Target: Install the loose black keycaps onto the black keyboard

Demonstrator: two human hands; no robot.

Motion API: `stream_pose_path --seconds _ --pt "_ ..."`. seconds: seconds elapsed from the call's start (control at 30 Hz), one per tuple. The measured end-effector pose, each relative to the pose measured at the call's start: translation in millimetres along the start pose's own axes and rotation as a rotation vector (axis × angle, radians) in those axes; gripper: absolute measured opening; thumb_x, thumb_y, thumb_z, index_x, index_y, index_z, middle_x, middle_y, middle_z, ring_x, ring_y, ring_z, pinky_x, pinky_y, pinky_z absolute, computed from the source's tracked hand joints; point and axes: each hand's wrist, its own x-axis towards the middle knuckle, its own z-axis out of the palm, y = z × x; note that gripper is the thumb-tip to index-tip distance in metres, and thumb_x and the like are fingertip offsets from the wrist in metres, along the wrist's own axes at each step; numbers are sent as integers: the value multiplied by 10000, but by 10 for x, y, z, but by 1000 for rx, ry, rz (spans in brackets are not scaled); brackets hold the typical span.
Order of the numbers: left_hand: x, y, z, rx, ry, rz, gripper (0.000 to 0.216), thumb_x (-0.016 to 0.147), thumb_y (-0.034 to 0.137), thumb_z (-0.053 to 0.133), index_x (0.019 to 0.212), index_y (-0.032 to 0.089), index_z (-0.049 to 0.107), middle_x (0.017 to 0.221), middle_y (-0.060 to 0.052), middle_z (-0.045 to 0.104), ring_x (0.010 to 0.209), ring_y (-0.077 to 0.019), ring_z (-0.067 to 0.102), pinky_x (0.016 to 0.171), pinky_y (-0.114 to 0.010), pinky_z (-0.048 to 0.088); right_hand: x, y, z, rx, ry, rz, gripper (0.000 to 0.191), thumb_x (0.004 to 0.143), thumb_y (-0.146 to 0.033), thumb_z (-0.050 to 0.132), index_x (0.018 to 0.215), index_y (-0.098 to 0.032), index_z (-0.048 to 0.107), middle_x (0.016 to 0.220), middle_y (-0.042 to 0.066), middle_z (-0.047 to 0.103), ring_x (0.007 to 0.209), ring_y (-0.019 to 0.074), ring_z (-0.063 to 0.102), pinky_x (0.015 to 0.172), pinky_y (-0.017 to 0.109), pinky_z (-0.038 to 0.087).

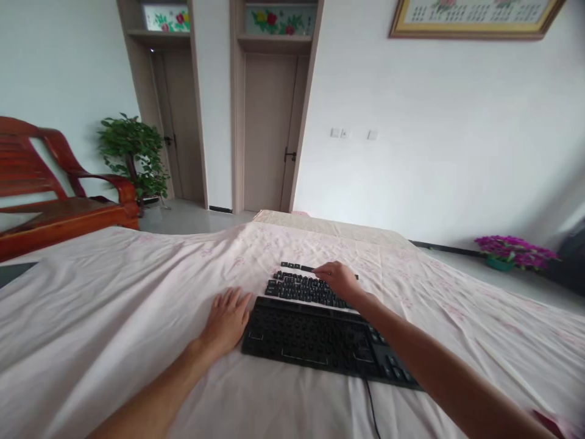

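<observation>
A black keyboard (297,332) lies on the pink-white cloth with most of its keycaps off; some caps remain at its right end. My left hand (228,320) rests flat at the keyboard's left edge, fingers stretched over the cloth. Beyond the keyboard, loose black keycaps (299,289) are laid out in rows. My right hand (337,279) reaches across the keyboard to the far rows, its fingers drawn together beside a long black keycap (307,269). What is between those fingertips, if anything, is too small to tell. My right forearm covers part of the keyboard's right side.
A cable (371,405) runs from the keyboard toward me. The wrinkled cloth (150,292) spreads to both sides. A wooden chair (68,177) and a leafy plant (134,152) stand at the left. Purple flowers (514,251) are on the floor at the right.
</observation>
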Motion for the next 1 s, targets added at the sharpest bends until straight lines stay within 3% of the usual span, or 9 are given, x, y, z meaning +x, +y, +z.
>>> stream_pose_path --seconds 0.1,0.2,0.53,0.8,0.93,1.0 --pt "-3 -1 -8 1 10 0 433 932 312 362 1341 266 495 1434 -85 465 1331 -293 383 1079 -514 277 495 -150 341 -91 -39 -14 209 869 -312 573 987 -278 741 1021 5 720 1023 210 587 877 305 438" --pt "-2 2 -10 -8 15 0 427 936 326 356 1333 267 502 1428 -86 472 1328 -294 387 1081 -516 275 798 -240 562 -169 -74 -28 198 865 -293 591 994 -270 739 1024 18 717 1055 201 565 896 288 403" --pt "5 -14 55 -31 49 0 416 935 337 359 1326 281 491 1421 -84 473 1334 -292 371 1088 -523 249 1196 -289 985 -329 -188 -102 202 830 -199 614 969 -244 753 961 74 724 1115 231 518 941 331 327" --pt "9 -13 23 -64 29 -4 419 928 311 375 1327 269 492 1427 -103 458 1333 -306 366 1083 -552 252 1140 -477 886 -364 -217 -194 213 835 -123 566 879 -197 761 937 100 729 1052 237 554 906 317 362" --pt "1 -4 -40 -70 11 -6 419 920 319 388 1319 253 495 1433 -104 446 1333 -310 354 1079 -550 251 935 -696 721 -314 -163 -165 267 905 -247 500 1059 -204 714 1051 92 710 1047 246 578 888 332 394" --pt "-1 -1 -66 -76 5 -3 421 915 315 390 1319 249 491 1428 -102 447 1329 -307 352 1079 -544 246 695 -847 637 -165 -93 -135 295 916 -344 488 1125 -265 680 1087 28 706 991 212 618 846 297 430"
